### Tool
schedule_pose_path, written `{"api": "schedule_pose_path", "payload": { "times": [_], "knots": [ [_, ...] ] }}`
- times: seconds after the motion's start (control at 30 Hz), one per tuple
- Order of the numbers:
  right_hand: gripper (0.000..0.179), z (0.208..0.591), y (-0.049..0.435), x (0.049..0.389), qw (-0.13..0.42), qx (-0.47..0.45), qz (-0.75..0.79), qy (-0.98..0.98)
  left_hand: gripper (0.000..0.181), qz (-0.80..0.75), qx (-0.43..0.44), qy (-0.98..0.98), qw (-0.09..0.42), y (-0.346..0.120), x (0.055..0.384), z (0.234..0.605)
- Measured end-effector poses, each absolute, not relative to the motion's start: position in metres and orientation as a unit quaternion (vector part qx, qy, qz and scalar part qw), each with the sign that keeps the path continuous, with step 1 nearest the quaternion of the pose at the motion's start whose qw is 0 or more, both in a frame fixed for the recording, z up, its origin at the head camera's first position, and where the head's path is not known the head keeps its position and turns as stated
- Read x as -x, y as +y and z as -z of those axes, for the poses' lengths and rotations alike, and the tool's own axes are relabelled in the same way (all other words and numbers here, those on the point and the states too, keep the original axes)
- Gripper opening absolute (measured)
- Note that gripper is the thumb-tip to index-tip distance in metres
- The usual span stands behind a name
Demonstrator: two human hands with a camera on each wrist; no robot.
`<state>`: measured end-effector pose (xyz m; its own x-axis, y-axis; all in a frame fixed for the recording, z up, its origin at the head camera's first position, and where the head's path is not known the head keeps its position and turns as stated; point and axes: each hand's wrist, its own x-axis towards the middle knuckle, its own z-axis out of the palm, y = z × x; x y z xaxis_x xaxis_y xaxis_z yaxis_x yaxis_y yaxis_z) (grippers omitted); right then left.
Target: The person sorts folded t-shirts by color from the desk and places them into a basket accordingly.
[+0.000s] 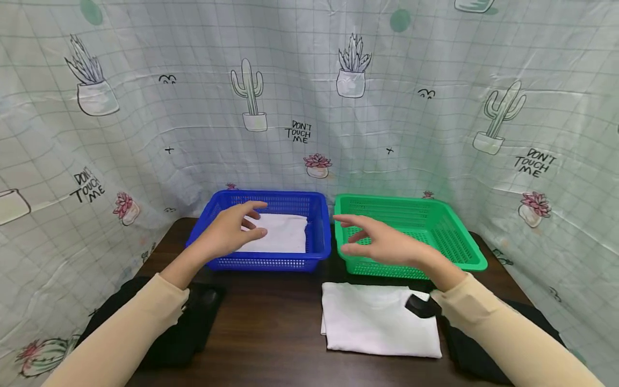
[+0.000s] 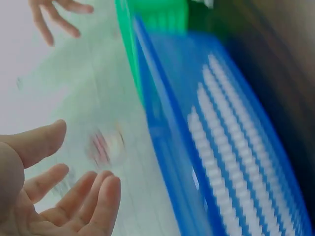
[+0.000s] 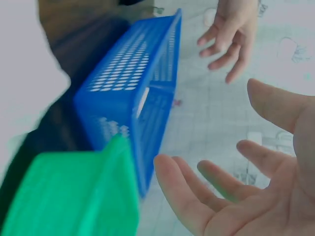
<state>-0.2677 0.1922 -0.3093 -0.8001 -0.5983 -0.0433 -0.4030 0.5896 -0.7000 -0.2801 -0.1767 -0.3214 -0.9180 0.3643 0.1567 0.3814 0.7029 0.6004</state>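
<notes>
My left hand (image 1: pixel 235 228) hovers over the blue basket (image 1: pixel 271 263), fingers relaxed and nothing in them. Inside that basket lies a folded white cloth (image 1: pixel 285 234). Above the left side of the green basket (image 1: pixel 464 260), my right hand (image 1: pixel 379 242) is held in the air, also with loose, spread fingers and no object. In front of the green basket a folded white T-shirt (image 1: pixel 377 322) lies flat on the table, a dark object (image 1: pixel 419 306) overlapping its right edge. Both wrist views show the hands (image 2: pixel 74 191) (image 3: pixel 246 191) apart from the baskets.
Black folded fabric (image 1: pixel 193 322) lies at the table's left, partly behind my left sleeve. More black fabric (image 1: pixel 476 344) is at the right beneath my right forearm. A brown wooden table (image 1: pixel 271 333) carries everything. A cactus-print curtain (image 1: pixel 300 97) hangs close behind the baskets and at both sides.
</notes>
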Motion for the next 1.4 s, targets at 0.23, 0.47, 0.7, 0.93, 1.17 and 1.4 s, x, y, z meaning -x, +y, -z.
{"api": "schedule_pose_path", "payload": {
  "times": [0.23,0.47,0.7,0.93,1.17,1.4],
  "knots": [
    [0.074,0.337,0.273,0.215,0.127,0.249,0.367,0.887,0.060,0.363,0.264,-0.894,-0.012,-0.142,0.238,0.341],
    [0.081,0.383,0.328,0.189,0.188,0.149,0.420,0.875,0.069,0.457,0.239,-0.843,-0.155,-0.117,0.226,0.379],
    [0.085,0.410,0.344,0.180,0.247,0.105,0.471,0.840,0.077,0.494,0.189,-0.817,-0.229,-0.092,0.221,0.417],
    [0.085,0.421,0.343,0.178,0.249,0.088,0.489,0.831,0.074,0.528,0.182,-0.791,-0.250,-0.069,0.219,0.438],
    [0.086,0.432,0.333,0.186,0.235,0.053,0.505,0.829,0.068,0.553,0.163,-0.774,-0.262,-0.050,0.221,0.443],
    [0.088,0.444,0.325,0.188,0.255,0.080,0.553,0.789,0.069,0.560,0.154,-0.774,-0.251,-0.037,0.220,0.446]
  ]
}}
